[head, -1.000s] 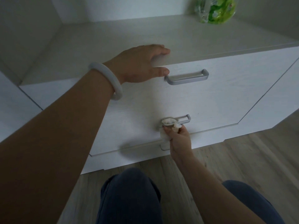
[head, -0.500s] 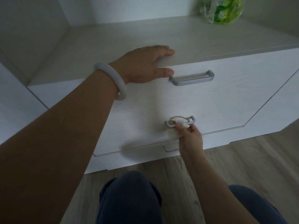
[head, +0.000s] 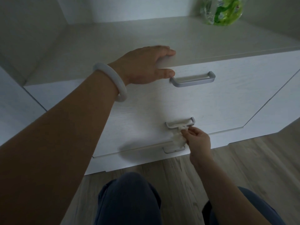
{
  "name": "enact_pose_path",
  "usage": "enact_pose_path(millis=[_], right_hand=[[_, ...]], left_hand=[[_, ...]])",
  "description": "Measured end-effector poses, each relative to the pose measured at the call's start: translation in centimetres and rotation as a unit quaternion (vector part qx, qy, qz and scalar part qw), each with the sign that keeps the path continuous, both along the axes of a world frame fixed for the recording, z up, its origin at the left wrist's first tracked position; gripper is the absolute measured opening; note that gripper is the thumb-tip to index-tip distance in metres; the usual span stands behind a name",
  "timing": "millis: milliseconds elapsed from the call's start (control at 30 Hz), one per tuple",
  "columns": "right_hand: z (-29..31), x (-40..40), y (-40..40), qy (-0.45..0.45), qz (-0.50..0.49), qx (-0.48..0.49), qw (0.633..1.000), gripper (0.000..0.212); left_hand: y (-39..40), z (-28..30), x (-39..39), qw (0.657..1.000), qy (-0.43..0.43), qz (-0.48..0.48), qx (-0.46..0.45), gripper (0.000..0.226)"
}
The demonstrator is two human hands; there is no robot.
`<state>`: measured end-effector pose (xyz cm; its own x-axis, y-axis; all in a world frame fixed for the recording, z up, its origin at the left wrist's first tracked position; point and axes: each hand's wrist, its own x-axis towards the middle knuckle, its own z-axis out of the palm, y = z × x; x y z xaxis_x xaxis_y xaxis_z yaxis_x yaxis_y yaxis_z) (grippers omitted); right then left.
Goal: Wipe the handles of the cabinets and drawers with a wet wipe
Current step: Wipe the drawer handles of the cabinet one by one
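Right hand (head: 198, 140) pinches the wet wipe (head: 177, 138) – soft, limp, likely slippery – on the middle handle (head: 179, 123); left hand (head: 144, 65) rests flat, fingers straight.

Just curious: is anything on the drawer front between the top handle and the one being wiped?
No. In the head view, only bare white drawer front lies between the top handle and the middle handle.

Three drawer handles (head: 193, 79), two hands (head: 142, 65), one wet wipe (head: 177, 138), one bangle (head: 112, 82), one green packet (head: 222, 10)
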<state>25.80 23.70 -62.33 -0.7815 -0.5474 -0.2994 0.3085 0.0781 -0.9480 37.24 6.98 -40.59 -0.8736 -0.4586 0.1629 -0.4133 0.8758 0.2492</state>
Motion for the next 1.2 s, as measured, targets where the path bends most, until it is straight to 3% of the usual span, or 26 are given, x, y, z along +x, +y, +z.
enact_pose_path(millis=[100, 200, 300, 367, 500, 667, 867, 1067, 1200], right_hand=[[0.6, -0.1, 0.5, 0.175, -0.030, 0.110, 0.978, 0.007], [2.0, 0.2, 1.2, 0.319, -0.070, 0.057, 0.944, 0.006], [2.0, -1.3, 0.9, 0.523, -0.084, 0.060, 0.846, 0.008], [0.4, -2.1, 0.4, 0.585, -0.016, 0.108, 0.803, 0.016], [-0.3, -1.2, 0.6, 0.522, 0.078, 0.115, 0.842, 0.030], [0.5, 0.5, -0.3, 0.498, 0.177, 0.066, 0.846, 0.030], [0.1, -0.7, 0.4, 0.398, 0.078, 0.052, 0.913, 0.030], [0.6, 1.3, -0.6, 0.385, 0.167, 0.037, 0.907, 0.034], [0.2, -1.7, 0.7, 0.365, 0.079, 0.047, 0.927, 0.032]], left_hand=[[-0.1, -0.1, 0.0, 1.000, 0.001, 0.000, -0.001, 0.066], [-0.1, -0.1, 0.0, 1.000, 0.000, 0.003, -0.002, 0.066], [0.0, -0.1, -0.1, 1.000, 0.003, 0.003, -0.002, 0.067], [0.0, 0.0, -0.1, 1.000, 0.004, 0.003, -0.001, 0.067], [-0.1, -0.1, -0.2, 1.000, 0.003, 0.002, -0.004, 0.067], [-0.1, -0.1, -0.1, 1.000, -0.003, 0.000, -0.003, 0.067], [-0.1, -0.1, -0.1, 1.000, -0.004, 0.000, -0.001, 0.067], [-0.1, 0.0, 0.0, 1.000, 0.001, -0.003, -0.008, 0.067], [-0.3, -0.2, -0.1, 1.000, -0.003, -0.004, -0.006, 0.067]])
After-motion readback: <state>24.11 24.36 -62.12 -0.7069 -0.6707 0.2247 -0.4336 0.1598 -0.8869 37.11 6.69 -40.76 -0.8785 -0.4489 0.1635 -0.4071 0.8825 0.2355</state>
